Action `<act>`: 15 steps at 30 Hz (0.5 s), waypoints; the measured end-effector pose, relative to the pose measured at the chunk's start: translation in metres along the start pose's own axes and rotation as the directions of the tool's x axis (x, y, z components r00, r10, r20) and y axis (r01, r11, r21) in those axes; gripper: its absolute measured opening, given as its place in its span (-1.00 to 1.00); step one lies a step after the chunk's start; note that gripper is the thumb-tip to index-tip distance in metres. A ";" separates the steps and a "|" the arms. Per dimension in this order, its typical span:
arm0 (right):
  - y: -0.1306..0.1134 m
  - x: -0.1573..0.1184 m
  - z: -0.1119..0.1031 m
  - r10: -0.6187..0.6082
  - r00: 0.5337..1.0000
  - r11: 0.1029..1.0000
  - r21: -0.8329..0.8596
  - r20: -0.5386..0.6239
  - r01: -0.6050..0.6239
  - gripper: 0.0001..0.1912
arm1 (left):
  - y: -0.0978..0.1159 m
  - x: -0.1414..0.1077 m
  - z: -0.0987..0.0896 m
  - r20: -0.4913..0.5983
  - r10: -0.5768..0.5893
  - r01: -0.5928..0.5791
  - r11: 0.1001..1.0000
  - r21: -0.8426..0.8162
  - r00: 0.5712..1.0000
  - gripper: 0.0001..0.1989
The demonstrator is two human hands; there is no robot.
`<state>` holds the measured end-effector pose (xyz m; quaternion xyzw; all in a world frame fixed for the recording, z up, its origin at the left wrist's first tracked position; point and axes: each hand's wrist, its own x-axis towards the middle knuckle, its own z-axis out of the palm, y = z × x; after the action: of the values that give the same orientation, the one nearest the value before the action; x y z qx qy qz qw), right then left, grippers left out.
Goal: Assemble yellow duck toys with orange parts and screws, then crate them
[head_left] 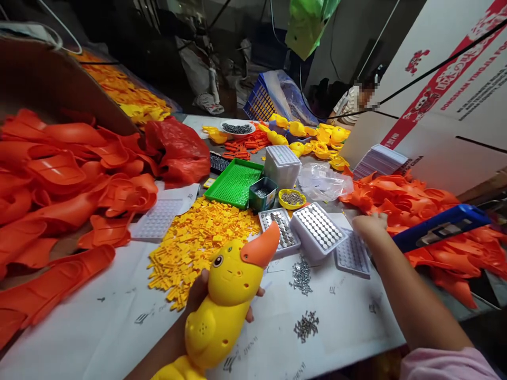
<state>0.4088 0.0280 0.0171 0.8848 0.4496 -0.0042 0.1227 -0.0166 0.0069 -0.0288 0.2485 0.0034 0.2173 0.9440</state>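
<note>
My left hand (pixel 197 298) grips a yellow toy duck (pixel 222 306) with an orange beak, held upright over the white paper-covered table (pixel 119 316). My right hand (pixel 369 226) reaches to the right, fingers down on the pile of orange plastic parts (pixel 400 200) beside white trays of button batteries (pixel 319 228). Whether it grasps a part is hidden from this angle. A blue tool (pixel 439 228) hangs just right of that forearm.
A heap of small yellow pieces (pixel 198 237), a green tray (pixel 234 182), cups of screws (pixel 292 198), and loose screw piles (pixel 301 274) lie mid-table. Big orange shells (pixel 59 179) fill the left. Yellow duck halves (pixel 312 140) and another person sit at the back; a cardboard box (pixel 443 95) stands right.
</note>
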 end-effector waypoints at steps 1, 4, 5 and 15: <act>0.001 -0.002 0.000 0.015 1.000 1.000 0.000 -0.001 -0.015 -0.66 | -0.004 -0.001 -0.001 -0.023 0.029 -0.029 1.000 -0.009 0.999 -0.23; 0.005 -0.009 -0.011 -0.016 0.998 0.999 0.029 -0.064 0.018 -0.88 | -0.012 -0.004 0.000 -0.112 0.061 -0.062 0.998 -0.008 0.992 -0.21; 0.005 -0.013 -0.017 -0.059 0.992 0.996 0.055 -0.112 0.066 -0.90 | -0.013 -0.005 0.002 -0.134 0.067 -0.068 0.998 -0.003 0.989 -0.22; -0.073 -0.116 -0.054 -0.121 0.819 -0.200 0.822 -0.561 0.534 -0.67 | -0.007 -0.003 0.015 -0.293 -0.188 0.164 0.981 -0.108 0.937 -0.34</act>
<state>0.2760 -0.0109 0.0676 0.5159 0.5263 -0.2368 -0.6331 -0.0150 -0.0067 -0.0191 0.1723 0.1608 0.1672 0.9573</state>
